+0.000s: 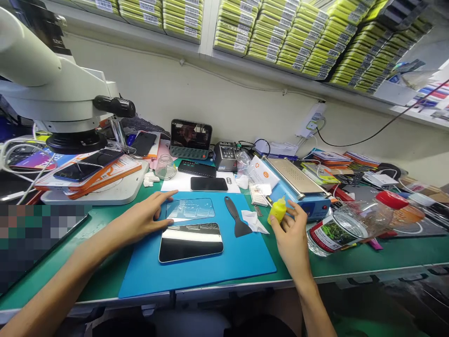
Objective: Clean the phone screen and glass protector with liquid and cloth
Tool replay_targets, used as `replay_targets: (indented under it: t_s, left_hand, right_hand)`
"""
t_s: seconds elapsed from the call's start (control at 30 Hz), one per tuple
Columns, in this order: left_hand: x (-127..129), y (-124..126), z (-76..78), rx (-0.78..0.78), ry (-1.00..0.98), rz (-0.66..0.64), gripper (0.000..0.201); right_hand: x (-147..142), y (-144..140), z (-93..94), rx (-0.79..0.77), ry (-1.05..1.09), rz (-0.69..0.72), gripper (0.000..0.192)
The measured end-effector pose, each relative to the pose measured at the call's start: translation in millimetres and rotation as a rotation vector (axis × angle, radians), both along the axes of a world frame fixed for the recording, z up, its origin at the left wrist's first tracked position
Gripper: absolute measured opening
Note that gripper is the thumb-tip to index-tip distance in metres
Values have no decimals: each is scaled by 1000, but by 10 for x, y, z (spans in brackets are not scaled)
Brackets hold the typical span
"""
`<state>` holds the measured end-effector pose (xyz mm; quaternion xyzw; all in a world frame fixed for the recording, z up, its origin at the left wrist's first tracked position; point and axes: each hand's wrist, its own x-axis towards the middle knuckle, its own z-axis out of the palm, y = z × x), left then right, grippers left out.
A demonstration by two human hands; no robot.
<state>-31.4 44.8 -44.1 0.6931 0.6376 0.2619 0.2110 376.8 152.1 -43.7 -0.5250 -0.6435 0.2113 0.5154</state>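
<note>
i see a soft blue mat lying flat on the green table. on the mat is a phone with a shiny, smooth glass face and round corners, lying flat near the middle. just behind it is a clear thin sheet with the same shape, also flat. my left hand comes in from the left with a long straight arm; the hand is spread flat, palm down, and the fingers touch the left edge of the clear sheet and rest just beside the phone. my right hand is up at the right edge of the mat, wrist bent, with thumb and fingers pinching a small yellow squeeze bottle that stands tall with its pointy tip up. a black plastic scraper with a wide flat blade lies on the mat between the sheet and the bottle, next to a crumpled white wipe. to the right of my right hand a big clear plastic jar with a red lid lies on its side; i cannot tell what is in it. a small glass jar stands far back on the table, and i cannot tell what it holds. a white microscope stands at the far left.
</note>
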Motion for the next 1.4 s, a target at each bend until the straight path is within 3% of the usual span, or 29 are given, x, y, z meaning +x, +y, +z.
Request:
replay_targets:
  t_s: [0.13,0.23,0.3,0.37,0.43,0.53,0.7,0.8,0.93,1.07,1.2,1.4]
  left_hand:
    - [-11,-41,55,-17,6,5,76]
    - [4,-68,103,-17,22,28,71]
    - [12,-75,124,-16,30,31,71]
    - [12,-78,131,-12,38,26,72]
    - [5,-82,124,-4,47,17,72]
    - [-11,-91,96,15,61,0,71]
    - [-41,-79,19,52,55,-12,70]
    - [-53,-59,-20,59,40,-13,73]
    - [-50,-44,-41,59,30,0,77]
    - [-37,-42,-55,79,40,7,76]
    - [-38,-53,-84,105,54,43,75]
    - [-44,-68,-78,112,76,87,57]
  right_hand:
    - [-10,-96,-10,41,-151,-38,92]
    - [-30,-241,18,283,-263,-132,98]
    - [-61,-344,30,547,-422,-188,83]
    - [-110,-411,35,669,-633,-152,56]
    - [-169,-417,34,585,-805,-64,36]
    - [-230,-340,31,456,-912,-2,36]
    - [-291,-243,114,454,-901,18,38]
    - [-491,-235,246,482,-798,-8,29]
    - [-1027,-201,381,426,-728,243,21]
    - [-1505,-172,360,339,-764,479,16]
    - [-1660,-178,307,292,-827,592,14]
    - [-1728,-75,341,203,-896,650,18]
